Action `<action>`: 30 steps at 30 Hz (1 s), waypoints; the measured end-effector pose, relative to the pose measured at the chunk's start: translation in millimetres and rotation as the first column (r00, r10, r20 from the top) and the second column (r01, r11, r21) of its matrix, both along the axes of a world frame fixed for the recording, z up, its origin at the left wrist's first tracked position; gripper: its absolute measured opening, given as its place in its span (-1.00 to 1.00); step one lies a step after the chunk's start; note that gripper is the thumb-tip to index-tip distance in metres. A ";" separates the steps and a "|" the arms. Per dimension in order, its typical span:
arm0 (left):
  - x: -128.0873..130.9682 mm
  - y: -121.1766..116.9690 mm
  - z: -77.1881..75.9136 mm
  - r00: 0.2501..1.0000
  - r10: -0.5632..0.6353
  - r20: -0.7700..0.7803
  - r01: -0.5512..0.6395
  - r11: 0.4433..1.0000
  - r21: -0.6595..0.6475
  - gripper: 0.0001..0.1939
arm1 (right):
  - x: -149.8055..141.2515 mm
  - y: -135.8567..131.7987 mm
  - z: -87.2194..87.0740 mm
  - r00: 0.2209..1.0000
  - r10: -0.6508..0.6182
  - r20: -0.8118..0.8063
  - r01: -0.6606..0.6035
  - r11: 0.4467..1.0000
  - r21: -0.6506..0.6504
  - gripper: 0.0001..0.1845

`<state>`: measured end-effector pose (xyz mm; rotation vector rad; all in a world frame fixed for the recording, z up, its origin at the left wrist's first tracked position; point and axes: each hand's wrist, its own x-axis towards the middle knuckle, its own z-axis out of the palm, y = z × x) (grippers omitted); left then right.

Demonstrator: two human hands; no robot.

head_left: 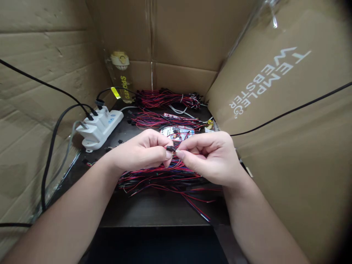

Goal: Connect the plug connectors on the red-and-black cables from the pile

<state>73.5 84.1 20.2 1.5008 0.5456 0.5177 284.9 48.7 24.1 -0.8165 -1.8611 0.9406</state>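
Observation:
Between my two hands is a small black connector (171, 148) with a ribbed end. My left hand (145, 149) pinches its left side between thumb and forefinger. From the right, my right hand (210, 156) has thumb and fingertip closed at the ribbed end, on what looks like a thin wire or terminal, too small to make out. Right below the hands spreads a heap of red, black and blue wires (162, 179). A printed card or packet (177, 133) lies just behind the hands, partly covered by them.
A white power strip (100, 130) with black plugs stands at the left. Behind lie a tied wire bundle (167, 99) and a looser one (154, 119). Cardboard walls (181, 33) enclose the dark table (137, 212). A black cable (291, 110) crosses at right; a yellow-capped bottle (120, 60) stands in back.

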 end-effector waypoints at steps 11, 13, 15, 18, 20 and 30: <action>4.2 -7.1 3.2 0.989 0.146 0.022 -0.148 0.979 0.137 -0.74 | -3.2 -3.0 -2.1 0.999 -0.045 0.010 0.044 0.997 0.068 -0.88; 4.6 -7.8 4.0 0.988 0.152 0.014 -0.153 0.978 0.139 -0.75 | -3.5 -3.1 -2.0 0.999 -0.039 0.018 0.038 0.996 0.085 -0.88; 4.2 -8.3 4.8 0.990 0.140 0.009 -0.140 0.982 0.125 -0.77 | -3.0 -2.9 -1.8 0.999 -0.020 0.033 0.017 0.997 0.081 -0.88; 2.1 -8.1 6.2 0.996 0.086 0.004 -0.086 0.991 0.102 -0.79 | -1.3 -2.9 -1.4 0.998 0.030 0.063 -0.033 0.998 0.049 -0.89; 0.3 -7.4 7.1 0.999 0.048 -0.012 -0.047 0.993 0.109 -0.80 | -0.6 -3.2 -1.4 0.996 0.059 0.071 -0.062 0.998 0.032 -0.89; -1.0 -3.6 5.9 0.999 0.022 -0.044 -0.018 0.996 0.091 -0.81 | -2.0 -3.2 -3.5 0.998 0.041 0.054 -0.037 0.997 -0.073 -0.88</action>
